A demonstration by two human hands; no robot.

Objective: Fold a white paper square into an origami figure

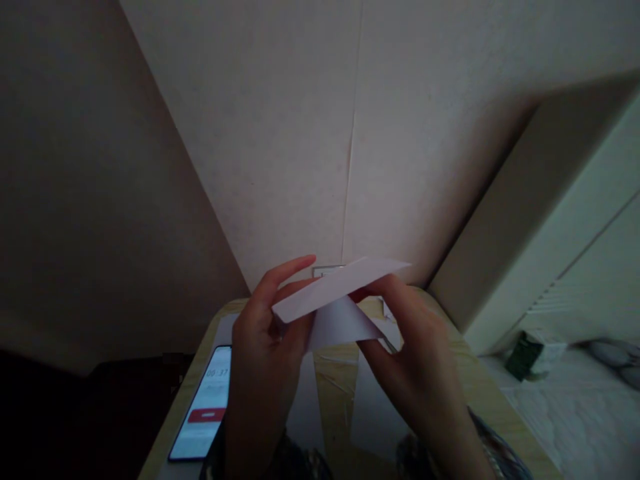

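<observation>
lit phone (203,400): on table (473,380), left | wall (280,167): behind | green-and-white box (530,357): right

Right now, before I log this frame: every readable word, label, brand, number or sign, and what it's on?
"06:37" on the phone screen; the second digit is soft, so 6 is my best reading.
Pale lines on that screen: too blurred to read.
Red button: white mark, too small to read.
Folded paper: no lettering on the faces in view.
</observation>
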